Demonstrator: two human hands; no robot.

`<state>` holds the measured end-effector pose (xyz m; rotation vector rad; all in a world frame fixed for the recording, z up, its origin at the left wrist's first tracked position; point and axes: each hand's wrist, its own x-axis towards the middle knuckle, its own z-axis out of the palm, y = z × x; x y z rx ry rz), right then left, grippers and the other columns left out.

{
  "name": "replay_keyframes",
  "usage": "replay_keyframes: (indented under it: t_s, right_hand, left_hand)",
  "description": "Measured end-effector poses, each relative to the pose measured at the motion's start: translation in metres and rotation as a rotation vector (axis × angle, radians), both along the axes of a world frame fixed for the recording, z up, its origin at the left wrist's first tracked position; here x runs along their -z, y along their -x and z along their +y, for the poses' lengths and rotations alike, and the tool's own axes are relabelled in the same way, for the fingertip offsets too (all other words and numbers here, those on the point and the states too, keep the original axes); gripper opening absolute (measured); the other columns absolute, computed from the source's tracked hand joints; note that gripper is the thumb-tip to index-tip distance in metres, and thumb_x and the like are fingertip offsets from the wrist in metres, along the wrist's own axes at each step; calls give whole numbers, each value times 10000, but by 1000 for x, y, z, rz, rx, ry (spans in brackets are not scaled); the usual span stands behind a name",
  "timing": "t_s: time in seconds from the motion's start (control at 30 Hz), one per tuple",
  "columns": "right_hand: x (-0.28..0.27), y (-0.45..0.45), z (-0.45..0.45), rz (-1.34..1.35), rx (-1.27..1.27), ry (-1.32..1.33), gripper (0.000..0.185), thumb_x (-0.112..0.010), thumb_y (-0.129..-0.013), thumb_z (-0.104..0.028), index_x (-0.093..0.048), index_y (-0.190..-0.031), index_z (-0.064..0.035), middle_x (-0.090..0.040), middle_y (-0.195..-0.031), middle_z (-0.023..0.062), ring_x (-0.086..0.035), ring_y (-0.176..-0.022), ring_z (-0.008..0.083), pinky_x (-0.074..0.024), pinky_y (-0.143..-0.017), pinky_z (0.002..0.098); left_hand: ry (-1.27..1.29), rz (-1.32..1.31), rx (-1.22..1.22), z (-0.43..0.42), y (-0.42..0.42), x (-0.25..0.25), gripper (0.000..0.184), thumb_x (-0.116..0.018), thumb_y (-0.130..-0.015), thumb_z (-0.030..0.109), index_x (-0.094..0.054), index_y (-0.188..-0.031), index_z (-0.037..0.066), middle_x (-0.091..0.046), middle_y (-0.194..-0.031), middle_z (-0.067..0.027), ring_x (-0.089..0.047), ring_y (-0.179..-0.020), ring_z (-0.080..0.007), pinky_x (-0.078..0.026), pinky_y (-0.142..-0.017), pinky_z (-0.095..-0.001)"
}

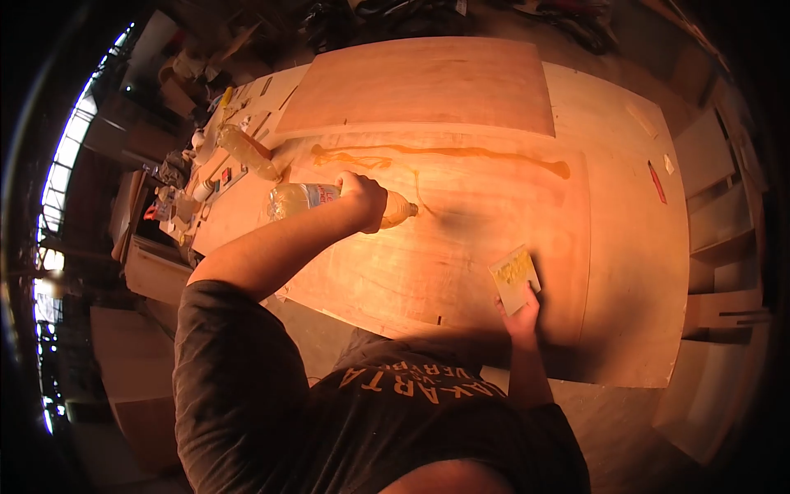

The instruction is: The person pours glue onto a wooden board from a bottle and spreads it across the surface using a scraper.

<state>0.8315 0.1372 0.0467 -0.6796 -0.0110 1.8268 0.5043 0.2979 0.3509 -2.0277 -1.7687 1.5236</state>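
Note:
My left hand (362,202) is wrapped round a clear plastic bottle (288,200) with a label. The bottle lies tipped nearly level above the wood panel (395,280), its neck pointing right. A thin amber trail of liquid (420,189) runs on the panel close to the bottle's mouth. Farther back, a longer amber streak (461,151) crosses the panel from left to right. In my right hand (520,314) is a flat, pale rectangular piece (516,280), smeared yellow on its upper part. It is held above the panel's right side, with my fingers partly behind it.
Another thin wood board (428,82) lies at the back of the table. A second plastic bottle (247,152) leans or lies at the left, near several small tools and containers. A red-handled tool (657,183) rests at the right. Boards (712,214) stand beyond the table's right edge.

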Motion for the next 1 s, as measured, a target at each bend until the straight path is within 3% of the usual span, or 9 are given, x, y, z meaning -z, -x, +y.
replay_keyframes:
  t_s: [0.2, 0.3, 0.4, 0.6, 0.63, 0.73, 0.83, 0.93, 1.0]
  right_hand:
    - [-26, 26, 26, -6, 33, -142, 497, -486, -1061, -335, -469, -1479, -67, -564, -1460, 104, -546, -1323, 309, -454, -1086, 479]
    - [-39, 38, 32, 28, -31, -199, 540, -472, -1072, -310, -404, -1523, -20, -505, -1525, 136, -475, -1409, 330, -371, -1181, 472]
    - [-35, 50, 39, -19, -47, -199, 520, -495, -1066, -295, -422, -1502, -21, -533, -1489, 139, -509, -1375, 325, -412, -1146, 476]
    - [-35, 65, 41, -262, -75, -184, 417, -620, -987, -81, -530, -1383, 12, -639, -1295, 119, -653, -1150, 240, -558, -937, 392]
    - [-36, 71, 42, -313, -43, -178, 328, -647, -970, -63, -616, -1284, 27, -693, -1172, 98, -680, -1044, 196, -577, -883, 378]
    - [-36, 90, 49, -743, -129, -352, 258, -653, -980, -108, -668, -1187, 44, -723, -1063, 87, -686, -987, 167, -578, -862, 372]
    - [-56, 121, 61, -942, -285, -372, 245, -629, -1015, -164, -673, -1146, 39, -716, -950, 75, -682, -719, 140, -575, -516, 308]
    - [-83, 148, 70, -1506, -133, -764, 277, -633, -969, -161, -661, -1138, 57, -723, -1017, 248, -722, -906, 406, -578, -781, 461]
    - [-106, 157, 65, -1498, -275, -673, 264, -606, -965, -145, -665, -1151, 33, -686, -1046, 263, -653, -987, 458, -536, -856, 488]
  left_hand:
    - [-172, -34, 27, -21, 17, 3, 426, -771, -745, 250, -727, -1128, 71, -731, -1143, -120, -697, -1087, -273, -508, -873, -465]
    - [-147, -205, -148, -28, 36, 21, 458, -794, -709, 280, -729, -1115, 78, -738, -1129, -134, -703, -1083, -281, -518, -865, -457]
    - [-65, -357, -302, -39, 49, 32, 541, -841, -687, 363, -743, -1154, 109, -747, -1153, -108, -704, -1094, -290, -522, -899, -483]
    - [-87, -386, -385, -59, 65, 57, 620, -861, -636, 393, -721, -1149, 74, -746, -1129, -139, -712, -1068, -325, -550, -910, -461]
    - [-99, -398, -379, -62, 67, 56, 646, -857, -635, 395, -702, -1162, 57, -746, -1110, -155, -716, -1046, -337, -560, -905, -452]
    - [-125, -431, -377, -68, 70, 57, 773, -840, -640, 403, -628, -1284, 31, -732, -1122, -182, -711, -1052, -355, -567, -906, -453]
    - [-159, -475, -398, -78, 67, 55, 798, -828, -644, 405, -612, -1318, 36, -730, -1123, -187, -712, -1044, -359, -567, -906, -458]
    - [-228, -563, -401, -91, 58, 47, 761, -815, -647, 401, -631, -1284, 29, -735, -1097, -197, -715, -1027, -360, -571, -898, -444]
    - [-276, -662, -409, -98, 54, 40, 702, -800, -652, 394, -656, -1227, 17, -739, -1079, -209, -718, -1016, -366, -580, -888, -426]
